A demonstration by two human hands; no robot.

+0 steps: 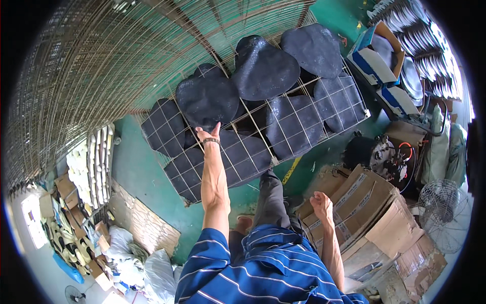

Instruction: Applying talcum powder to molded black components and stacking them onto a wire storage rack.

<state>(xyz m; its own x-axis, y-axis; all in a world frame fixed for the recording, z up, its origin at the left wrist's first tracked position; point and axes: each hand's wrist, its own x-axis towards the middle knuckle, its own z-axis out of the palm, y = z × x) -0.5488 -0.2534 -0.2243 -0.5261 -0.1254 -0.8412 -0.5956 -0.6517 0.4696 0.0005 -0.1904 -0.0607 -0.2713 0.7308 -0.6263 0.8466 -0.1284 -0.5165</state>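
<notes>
Straight ahead of me, my left hand (208,133) is closed on the near, narrow end of a rounded black pad (207,100). That pad lies on a wire mesh shelf (244,148). To its right on the same mesh rest a pear-shaped black pad (266,71) and another black pad (313,50) beyond it. Under the wires, more black pads (293,124) show through the grid. My right hand (321,205) hangs away from the shelf, over flattened cardboard, with its fingers curled in and nothing visible in them.
Many mesh shelves (101,66) stand tilted up behind the loaded one. Stacked cardboard (364,213) lies at my right, with a wire-caged fan (443,207) and machinery (382,154) beyond. Open boxes (377,53) stand at far right. Plastic bags (159,271) are at lower left.
</notes>
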